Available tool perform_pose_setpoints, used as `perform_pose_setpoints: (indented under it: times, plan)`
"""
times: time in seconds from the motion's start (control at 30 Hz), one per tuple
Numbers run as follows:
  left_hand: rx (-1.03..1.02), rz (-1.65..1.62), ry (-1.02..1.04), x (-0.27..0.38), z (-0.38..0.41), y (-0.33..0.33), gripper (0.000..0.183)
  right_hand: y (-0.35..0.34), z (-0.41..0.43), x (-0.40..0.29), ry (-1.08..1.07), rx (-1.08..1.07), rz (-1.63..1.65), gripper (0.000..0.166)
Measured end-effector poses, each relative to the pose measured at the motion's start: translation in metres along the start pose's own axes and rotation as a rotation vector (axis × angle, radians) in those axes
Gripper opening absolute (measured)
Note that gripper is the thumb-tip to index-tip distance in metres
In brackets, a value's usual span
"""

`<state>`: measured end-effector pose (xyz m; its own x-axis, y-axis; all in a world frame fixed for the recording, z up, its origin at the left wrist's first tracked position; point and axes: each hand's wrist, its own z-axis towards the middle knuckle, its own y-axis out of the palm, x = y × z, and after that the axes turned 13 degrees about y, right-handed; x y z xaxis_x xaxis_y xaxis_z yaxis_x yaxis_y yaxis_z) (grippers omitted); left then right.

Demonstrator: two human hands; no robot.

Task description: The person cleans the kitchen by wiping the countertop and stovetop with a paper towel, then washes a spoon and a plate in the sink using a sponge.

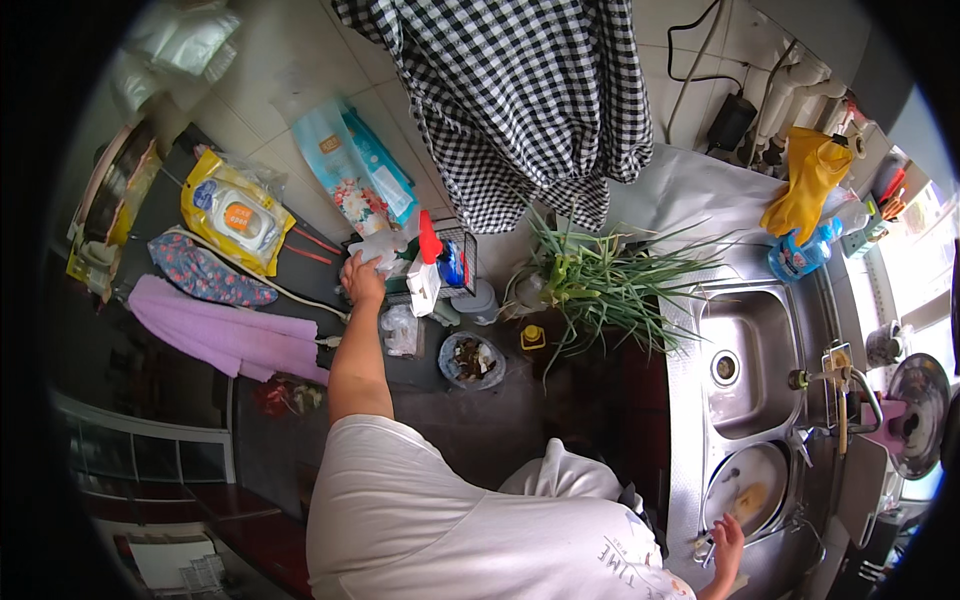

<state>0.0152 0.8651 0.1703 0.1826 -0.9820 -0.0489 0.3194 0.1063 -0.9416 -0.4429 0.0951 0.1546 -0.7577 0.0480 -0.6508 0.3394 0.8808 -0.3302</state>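
Note:
My left hand [364, 279] is stretched out to the counter on the left, its fingers closed at the edge of a thin white tissue [384, 251]. The tissue is at the lower end of a light-blue floral tissue pack [352, 169] hanging against the tiled wall. Just right of that hand stands a black wire basket [469, 262] holding a bottle with a red top [429, 238] and other packs. My right hand [727, 544] hovers by the lower sink basin, near a round pan [731, 487]. Its fingers are apart and I see nothing in them.
A yellow wet-wipes pack [238, 214], floral cloth [210, 266] and pink towel [225, 326] lie left. Below the basket stands a lined waste bin [472, 361]. Spring onions [607, 274] spread toward the steel sink [750, 360]. A checked cloth [525, 97] hangs ahead; yellow rubber gloves [810, 176] hang right.

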Motion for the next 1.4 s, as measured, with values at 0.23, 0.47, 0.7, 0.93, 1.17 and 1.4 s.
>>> perform_pose_setpoints:
  times: [0.23, 0.47, 0.7, 0.93, 1.17, 1.4]
  plan:
    - [0.665, -0.569, -0.363, -0.054, -0.007, -0.006, 0.025, 0.044, -0.004, -0.014, -0.064, -0.031, -0.066, 0.035]
    - [0.382, -1.354, -0.105, 0.166, -0.123, -0.110, 0.034, 0.105, -0.035, -0.043, -0.150, -0.031, -0.011, 0.034]
    - [-1.739, -2.262, -0.028, 0.430, -0.225, -0.184, 0.044, 0.148, -0.084, -0.145, -0.427, -0.259, 0.722, 0.061]
    - [-2.268, -1.680, 0.401, 0.519, -0.335, -0.222, 0.043, 0.117, -0.157, -0.036, -0.295, 0.499, 1.125, 0.053]
    - [-2.359, -1.149, 1.059, 0.485, -0.465, -0.259, 0.040, 0.161, -0.258, 0.081, -0.215, 1.311, 1.115, 0.056]
    - [-2.525, -0.863, 1.428, 0.392, -0.600, -0.281, 0.031, 0.273, -0.382, 0.189, -0.247, 1.608, 1.542, 0.050]
